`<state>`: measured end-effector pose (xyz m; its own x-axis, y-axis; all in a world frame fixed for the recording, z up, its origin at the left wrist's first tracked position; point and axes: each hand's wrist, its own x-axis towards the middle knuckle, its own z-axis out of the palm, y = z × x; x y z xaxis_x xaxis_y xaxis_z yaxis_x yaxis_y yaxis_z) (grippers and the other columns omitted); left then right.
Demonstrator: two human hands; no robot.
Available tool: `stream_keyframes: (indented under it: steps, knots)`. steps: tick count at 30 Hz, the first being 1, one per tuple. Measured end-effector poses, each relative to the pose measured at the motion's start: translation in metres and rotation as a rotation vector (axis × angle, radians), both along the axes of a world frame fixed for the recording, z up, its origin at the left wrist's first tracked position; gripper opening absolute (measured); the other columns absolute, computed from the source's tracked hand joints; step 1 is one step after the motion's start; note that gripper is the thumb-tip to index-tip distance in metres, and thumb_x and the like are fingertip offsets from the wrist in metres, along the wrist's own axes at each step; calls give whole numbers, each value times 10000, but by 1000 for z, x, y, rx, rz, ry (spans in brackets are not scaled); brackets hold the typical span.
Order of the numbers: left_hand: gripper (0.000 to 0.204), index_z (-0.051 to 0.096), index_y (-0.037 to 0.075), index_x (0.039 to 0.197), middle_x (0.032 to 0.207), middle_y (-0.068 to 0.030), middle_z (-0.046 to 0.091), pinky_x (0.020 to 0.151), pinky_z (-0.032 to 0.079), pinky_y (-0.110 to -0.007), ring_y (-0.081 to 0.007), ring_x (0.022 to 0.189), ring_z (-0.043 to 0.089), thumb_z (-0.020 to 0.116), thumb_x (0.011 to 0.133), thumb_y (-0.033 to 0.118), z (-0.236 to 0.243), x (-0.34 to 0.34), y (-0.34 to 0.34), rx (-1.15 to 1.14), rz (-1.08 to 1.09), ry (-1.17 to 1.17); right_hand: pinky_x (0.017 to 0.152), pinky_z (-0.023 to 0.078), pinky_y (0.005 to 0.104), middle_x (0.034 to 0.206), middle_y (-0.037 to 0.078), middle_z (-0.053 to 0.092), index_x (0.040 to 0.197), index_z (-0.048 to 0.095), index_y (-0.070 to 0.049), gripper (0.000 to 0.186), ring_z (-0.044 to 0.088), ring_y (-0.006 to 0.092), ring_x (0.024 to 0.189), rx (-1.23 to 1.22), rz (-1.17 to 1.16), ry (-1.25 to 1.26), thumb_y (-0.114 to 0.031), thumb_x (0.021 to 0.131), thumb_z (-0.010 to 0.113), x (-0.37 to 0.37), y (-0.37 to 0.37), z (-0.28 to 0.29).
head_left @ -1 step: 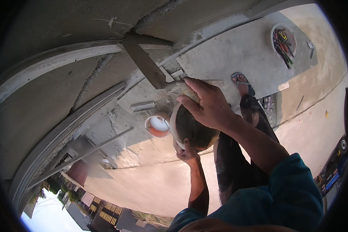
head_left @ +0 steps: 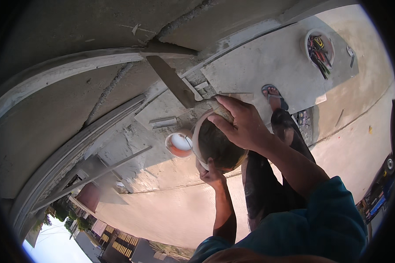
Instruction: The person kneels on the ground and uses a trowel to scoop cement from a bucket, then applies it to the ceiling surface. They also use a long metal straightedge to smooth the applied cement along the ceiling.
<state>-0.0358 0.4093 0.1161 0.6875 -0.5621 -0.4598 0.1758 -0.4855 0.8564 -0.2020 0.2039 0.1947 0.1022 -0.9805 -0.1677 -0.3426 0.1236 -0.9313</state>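
My right hand point(head_left: 245, 122) is closed around the handle of a trowel point(head_left: 170, 82) with a long, flat, mortar-smeared blade. The blade reaches out past the bucket toward the grey wall; whether its tip touches the ledge there I cannot tell. Under that hand is a round bucket point(head_left: 195, 143) with a pale rim, tilted, holding dark grey wet-looking stuff. My left hand point(head_left: 213, 176) grips the bucket's near rim, thumb over the edge and fingers underneath, mostly hidden.
A smaller orange bucket point(head_left: 178, 152) with a white inside stands just left. Far right, a white pail point(head_left: 306, 47) holds several hand tools. The grey wall point(head_left: 59, 103) and its pale ledge curve along the left. A long bar point(head_left: 114, 165) leans there. My sandalled foot point(head_left: 274, 93) rests on a board.
The trowel blade has drawn back slightly, toward me and to the right, with my right hand. My left hand keeps its hold on the bucket.
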Motion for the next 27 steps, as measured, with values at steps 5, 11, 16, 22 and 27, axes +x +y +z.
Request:
stream_keyframes:
  steps: [5, 11, 16, 22, 27]
  knots:
    - [576, 478, -84, 1445, 1314, -158, 632, 1068, 435, -342, -235, 1180, 610, 647, 895, -60, 110, 5, -35, -71, -30, 42, 900, 561, 419, 1174, 243, 703, 1302, 596, 27, 457, 701, 393, 1097, 100, 141, 125, -228, 946, 724, -92, 90, 70]
    - [312, 670, -71, 1161, 1026, -99, 712, 859, 531, -314, -166, 899, 670, 706, 880, 58, 224, 43, -54, -352, -124, -35, 784, 557, 465, 1005, 192, 717, 1188, 639, -43, 341, 693, 422, 898, 175, 357, 369, -299, 968, 681, -124, 97, 215]
    - [340, 671, -57, 1169, 1014, -87, 707, 843, 535, -283, -147, 889, 672, 654, 831, -31, 295, 59, -60, -462, -227, -221, 838, 552, 476, 1055, 190, 707, 1236, 637, -35, 382, 693, 406, 952, -208, 501, 622, -336, 1001, 617, -94, 83, 246]
    - [299, 724, -107, 968, 1286, -198, 695, 1198, 297, -536, -362, 1351, 559, 577, 712, -60, 340, 36, -73, -641, -265, -408, 860, 560, 489, 1127, 166, 693, 1300, 622, -97, 382, 699, 391, 992, -139, 650, 841, -343, 1014, 563, -46, 46, 296]
    - [320, 740, -95, 951, 1225, -197, 720, 1217, 239, -608, -379, 1340, 571, 572, 684, -46, 359, 21, -90, -745, -326, -533, 874, 565, 485, 1161, 166, 690, 1300, 627, -114, 369, 705, 385, 992, -161, 761, 903, -329, 1010, 554, -51, 35, 302]
